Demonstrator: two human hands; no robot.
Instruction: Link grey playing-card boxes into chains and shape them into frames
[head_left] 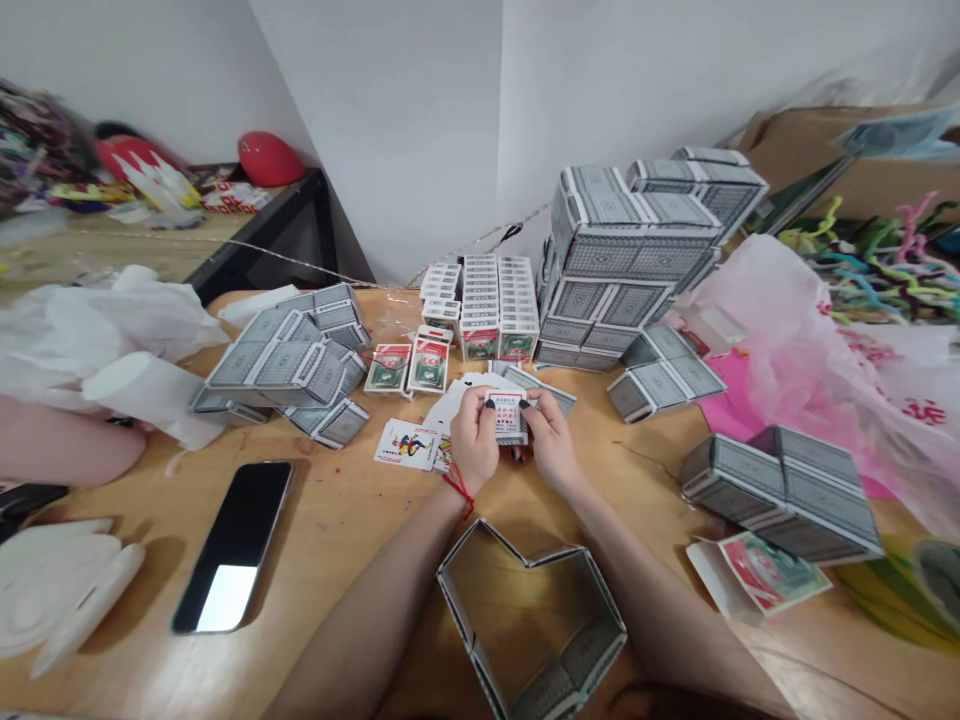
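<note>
Both hands grip a small bunch of playing cards (508, 418) above the middle of the table. A white card with red and blue print faces up at me. My left hand (477, 445), with a red string on its wrist, pinches the left side. The right side is pinched by my right hand (553, 445); some fingers are hidden beneath. Loose cards lie fanned behind my left hand, and a joker card (407, 445) lies to its left. Between my forearms stands a heart-shaped frame (613, 622) made of folded grey-patterned cards.
Stacked folded-card blocks (637, 245) rise at the back right, with more blocks (277, 360) at left. Boxed card decks (480, 300) stand at the back. A phone (236, 545) lies front left. An opened card box (772, 575) and a plastic bag (787, 300) are at right.
</note>
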